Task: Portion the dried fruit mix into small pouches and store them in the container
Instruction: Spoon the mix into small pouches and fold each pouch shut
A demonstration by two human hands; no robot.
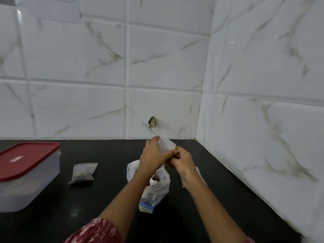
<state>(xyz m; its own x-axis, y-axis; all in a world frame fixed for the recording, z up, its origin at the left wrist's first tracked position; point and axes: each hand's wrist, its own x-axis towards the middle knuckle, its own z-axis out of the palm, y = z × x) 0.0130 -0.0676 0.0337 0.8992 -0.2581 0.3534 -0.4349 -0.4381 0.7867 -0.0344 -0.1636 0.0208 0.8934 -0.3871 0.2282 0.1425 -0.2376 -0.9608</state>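
1. Black countertop point(201, 172), marble-tiled walls behind.
2. One red-lidded container point(26, 174), far left, closed.
3. One filled pouch point(83, 173), lying flat.
4. One open fruit-mix bag point(154, 186), centre.
5. Left hand point(152, 153) and right hand point(182, 159) both pinch one empty pouch point(165, 144) above the bag.

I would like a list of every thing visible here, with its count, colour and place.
container: one, clear with a red lid on, far left of the counter.
filled pouch: one, clear with dark contents, lying right of the container.
fruit mix bag: one, white plastic, open, centre of the counter under the forearms.
empty pouch: one, clear, held up in both hands.
plastic pieces: whitish, count unclear, behind the right wrist.
counter: one, black.
wall tiles: white marbled, behind and right.
left hand: gripping the pouch.
right hand: gripping the pouch.
sleeve: red patterned, bottom edge.
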